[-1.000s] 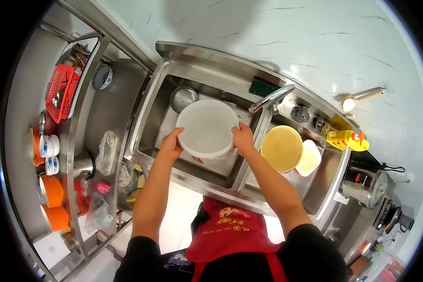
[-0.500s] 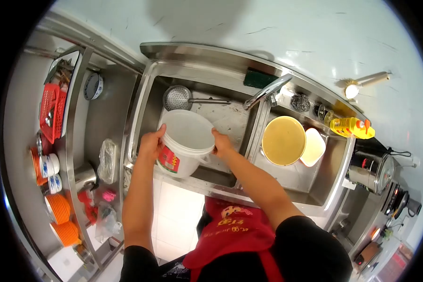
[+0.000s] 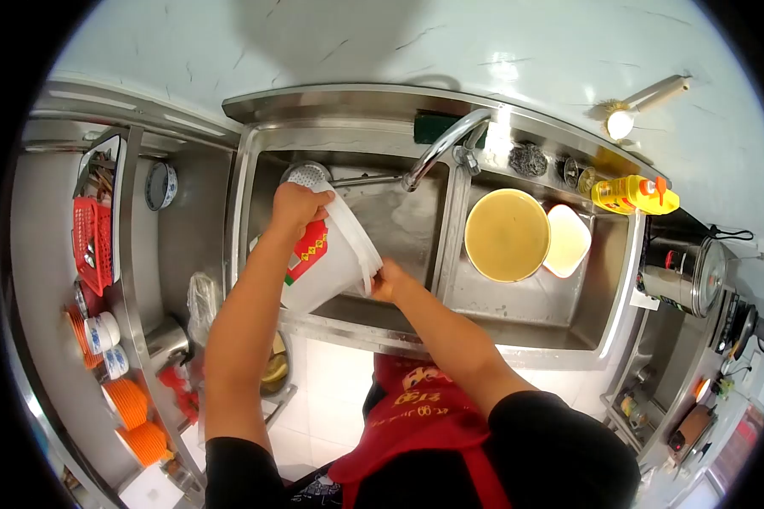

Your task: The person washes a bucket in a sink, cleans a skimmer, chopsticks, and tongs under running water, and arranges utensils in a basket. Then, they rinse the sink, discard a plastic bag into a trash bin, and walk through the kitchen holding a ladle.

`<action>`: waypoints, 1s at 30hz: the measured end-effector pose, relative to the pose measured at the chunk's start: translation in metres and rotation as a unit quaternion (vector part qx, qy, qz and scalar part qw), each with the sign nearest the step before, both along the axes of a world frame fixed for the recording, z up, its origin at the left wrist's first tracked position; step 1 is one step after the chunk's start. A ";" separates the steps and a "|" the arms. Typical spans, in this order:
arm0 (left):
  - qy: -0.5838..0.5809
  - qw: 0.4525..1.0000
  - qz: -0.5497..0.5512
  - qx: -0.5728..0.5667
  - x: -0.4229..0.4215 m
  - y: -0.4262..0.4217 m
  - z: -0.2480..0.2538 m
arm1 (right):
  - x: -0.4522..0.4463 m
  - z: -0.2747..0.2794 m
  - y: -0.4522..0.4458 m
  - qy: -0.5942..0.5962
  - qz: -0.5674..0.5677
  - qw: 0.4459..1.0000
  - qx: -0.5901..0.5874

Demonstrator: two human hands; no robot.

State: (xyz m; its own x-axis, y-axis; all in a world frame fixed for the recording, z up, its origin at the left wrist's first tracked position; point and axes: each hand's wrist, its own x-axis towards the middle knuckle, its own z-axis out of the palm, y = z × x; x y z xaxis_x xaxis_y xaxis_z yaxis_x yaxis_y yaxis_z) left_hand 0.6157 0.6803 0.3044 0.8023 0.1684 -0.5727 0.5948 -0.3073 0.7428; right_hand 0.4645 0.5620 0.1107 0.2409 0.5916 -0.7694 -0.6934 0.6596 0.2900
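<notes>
A white plastic bucket with a red label is tilted over the left sink basin, its mouth facing the back right. My left hand is closed on the rim at the far left. My right hand grips the bucket near its rim and handle on the right; some of its fingers are hidden. Behind the bucket lies a perforated metal skimmer, its bowl partly covered and its handle reaching toward the faucet. What looks like water spreads over the basin floor beside the mouth.
A yellowish round tub and a small white container sit in the right basin. Steel wool and a yellow detergent bottle stand along the back ledge. Shelves at left hold a red basket and orange bowls.
The bucket has tipped from nearly upright toward the back right. My left hand rose along with the rim, and my right hand moved slightly down. Wet sheen now shows on the basin floor.
</notes>
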 end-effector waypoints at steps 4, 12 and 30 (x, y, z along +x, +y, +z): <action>-0.012 0.999 -0.011 0.035 0.004 -0.001 0.015 | -0.002 0.018 0.006 -0.009 0.014 0.997 0.079; 0.016 0.991 -0.037 0.131 -0.019 0.034 0.061 | -0.028 0.063 0.063 -0.017 0.060 0.981 0.183; -0.091 0.980 -0.046 0.171 -0.097 -0.028 0.184 | -0.063 0.142 0.042 -0.099 0.012 0.978 0.182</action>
State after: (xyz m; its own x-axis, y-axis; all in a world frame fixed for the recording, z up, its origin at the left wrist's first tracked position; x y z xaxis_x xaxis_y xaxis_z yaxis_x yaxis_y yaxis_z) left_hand 0.5191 0.6523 0.4879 0.9065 0.2483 -0.3416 0.4206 -0.6031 0.6778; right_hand 0.4014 0.6044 0.2524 0.3468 0.8253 -0.4457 -0.7743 0.5201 0.3606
